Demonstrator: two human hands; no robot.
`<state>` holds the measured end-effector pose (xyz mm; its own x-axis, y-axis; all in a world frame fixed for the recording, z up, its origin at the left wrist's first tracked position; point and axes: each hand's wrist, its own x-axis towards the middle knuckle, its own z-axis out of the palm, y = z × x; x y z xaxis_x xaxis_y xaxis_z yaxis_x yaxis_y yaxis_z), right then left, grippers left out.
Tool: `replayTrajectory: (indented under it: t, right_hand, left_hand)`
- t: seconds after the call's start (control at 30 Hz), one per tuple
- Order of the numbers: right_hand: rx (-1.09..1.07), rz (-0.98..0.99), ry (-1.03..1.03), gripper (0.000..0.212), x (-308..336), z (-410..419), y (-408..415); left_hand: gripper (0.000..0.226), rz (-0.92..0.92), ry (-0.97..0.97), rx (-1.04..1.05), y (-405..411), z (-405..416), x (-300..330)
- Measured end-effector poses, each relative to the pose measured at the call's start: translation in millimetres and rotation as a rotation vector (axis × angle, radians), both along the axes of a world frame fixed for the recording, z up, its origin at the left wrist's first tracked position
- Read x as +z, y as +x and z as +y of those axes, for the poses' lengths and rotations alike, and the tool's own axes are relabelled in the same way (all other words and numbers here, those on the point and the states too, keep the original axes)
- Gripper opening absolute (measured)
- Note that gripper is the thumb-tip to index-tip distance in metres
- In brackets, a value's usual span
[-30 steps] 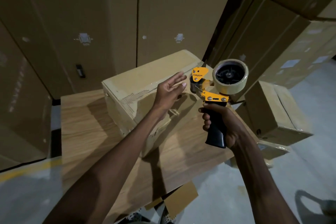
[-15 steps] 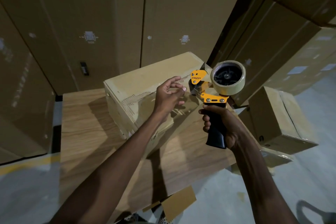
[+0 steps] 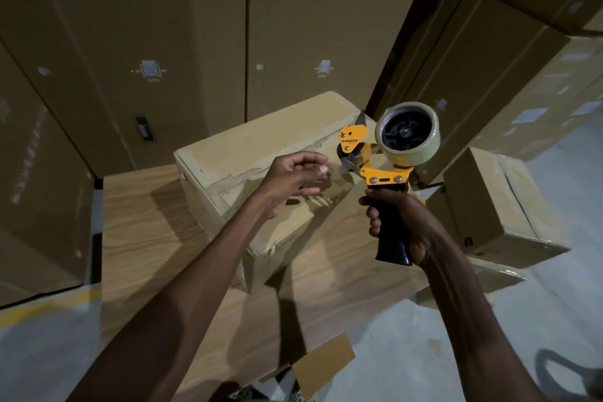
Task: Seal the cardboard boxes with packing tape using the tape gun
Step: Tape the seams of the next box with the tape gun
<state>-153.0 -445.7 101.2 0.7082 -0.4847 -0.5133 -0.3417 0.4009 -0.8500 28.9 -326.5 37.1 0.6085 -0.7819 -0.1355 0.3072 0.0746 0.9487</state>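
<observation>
Above the box [image 3: 261, 153], right hand [image 3: 411, 225] grips tape gun [image 3: 388, 170].

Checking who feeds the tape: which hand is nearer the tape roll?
Right. The right hand grips the tape gun's handle just below the tape roll; the left hand is farther, near the gun's front.

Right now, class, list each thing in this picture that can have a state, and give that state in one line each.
Tape gun: held upright in the air, off the box.
Tape roll: loaded on the gun.
Cardboard box: closed, on the wooden table.
Right hand: grips the black handle.
Left hand: fingers curled near the gun's front; whether it pinches the tape end, cannot tell.
Smaller box: closed, beside the table.
</observation>
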Motion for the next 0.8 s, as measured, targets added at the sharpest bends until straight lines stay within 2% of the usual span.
replayTrajectory:
  t: [0.1, 0.23, 0.33, 0.5, 0.67, 0.8]
  right_hand:
    - [-0.013, 0.018, -0.027, 0.016, -1.4, -4.3, -1.3]
    - [-0.015, 0.028, -0.114, 0.016, -2.8, -8.1, -4.3]
    - [-0.016, 0.033, -0.198, 0.019, -4.0, -8.4, -6.3]
    - [-0.015, 0.027, -0.230, 0.021, -4.5, -10.9, -12.4]
    - [0.040, 0.040, -0.276, 0.013, -4.0, -18.8, -15.3]
    - [0.087, 0.058, -0.381, 0.012, -1.2, -34.3, -37.0]
  left_hand:
    - [0.026, 0.078, 0.016, 0.005, 3.2, -1.2, 3.7]
    - [0.038, 0.184, 0.085, 0.069, 8.7, -9.1, 15.4]
    - [0.030, 0.198, 0.165, 0.078, 12.9, -15.1, 23.1]
    - [0.023, 0.153, 0.268, 0.056, 25.0, -21.7, 30.2]
    - [0.020, -0.025, 0.316, 0.069, 30.9, -34.3, 32.0]
    - [0.027, -0.041, 0.411, 0.276, 55.5, -28.1, 23.6]
